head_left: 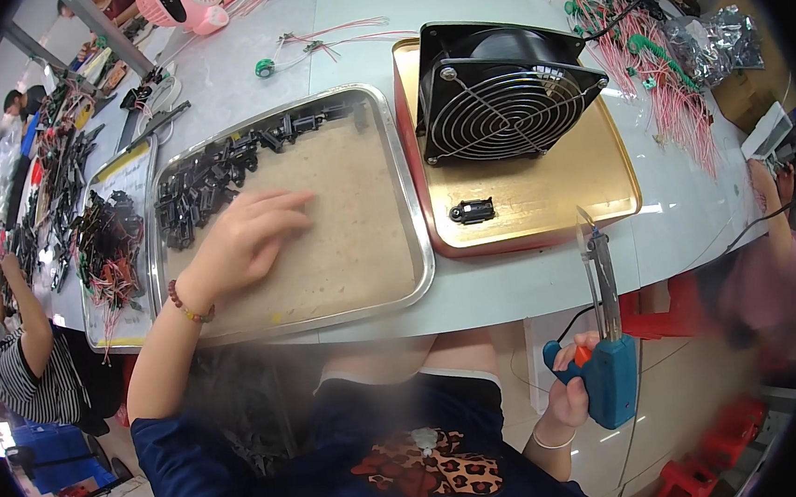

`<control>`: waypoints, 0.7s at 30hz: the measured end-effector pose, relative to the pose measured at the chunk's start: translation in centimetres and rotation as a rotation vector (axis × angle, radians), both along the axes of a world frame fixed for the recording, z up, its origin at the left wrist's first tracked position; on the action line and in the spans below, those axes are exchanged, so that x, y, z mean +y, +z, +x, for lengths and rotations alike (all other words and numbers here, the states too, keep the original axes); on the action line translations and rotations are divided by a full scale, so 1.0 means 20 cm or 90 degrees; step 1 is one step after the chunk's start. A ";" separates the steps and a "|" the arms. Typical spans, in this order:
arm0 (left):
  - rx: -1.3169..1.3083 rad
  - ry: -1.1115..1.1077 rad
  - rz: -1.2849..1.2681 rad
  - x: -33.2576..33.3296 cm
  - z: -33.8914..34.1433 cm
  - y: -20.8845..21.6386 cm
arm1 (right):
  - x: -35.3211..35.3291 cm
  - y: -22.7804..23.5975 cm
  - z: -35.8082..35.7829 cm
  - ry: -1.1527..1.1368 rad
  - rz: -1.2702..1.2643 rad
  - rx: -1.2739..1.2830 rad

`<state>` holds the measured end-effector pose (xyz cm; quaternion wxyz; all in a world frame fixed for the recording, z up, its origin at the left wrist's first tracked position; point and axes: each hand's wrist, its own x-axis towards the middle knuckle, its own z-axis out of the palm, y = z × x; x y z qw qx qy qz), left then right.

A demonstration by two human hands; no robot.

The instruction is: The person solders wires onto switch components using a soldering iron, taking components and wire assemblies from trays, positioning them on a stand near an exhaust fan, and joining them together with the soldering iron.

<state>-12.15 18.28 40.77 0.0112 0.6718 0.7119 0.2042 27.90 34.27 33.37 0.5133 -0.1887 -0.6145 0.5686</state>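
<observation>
My left hand (249,234) hovers over a metal-rimmed tray (423,237), its fingers stretched out and nothing visible in them. Close by, several small black plastic parts (224,173) are heaped along the tray's far left side. In my right hand (571,401) is a teal soldering gun (611,383) with an orange trigger, held upright past the table's front edge. Its thin tip reaches up beside the right front corner of a gold-coloured tin lid (544,201). One small black part (472,210) lies on that lid, in front of a black fan (512,99).
At left, a second tray (149,156) holds dark parts and red wires. Bundles of red-and-white wire (678,124) and a silver bag (718,41) lie at the far right. A pink fan (187,5) stands at the back. Other people work around the table.
</observation>
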 end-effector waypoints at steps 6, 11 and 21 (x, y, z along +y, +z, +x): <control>-0.081 0.195 0.051 0.04 0.17 0.04 | 0.00 -0.04 0.04 -0.029 -0.020 0.006; -0.037 0.225 0.043 0.02 0.23 -0.04 | 0.01 -0.05 0.04 -0.032 -0.027 -0.001; -0.197 0.179 0.133 0.22 0.34 0.15 | 0.00 -0.08 0.09 -0.044 -0.015 -0.022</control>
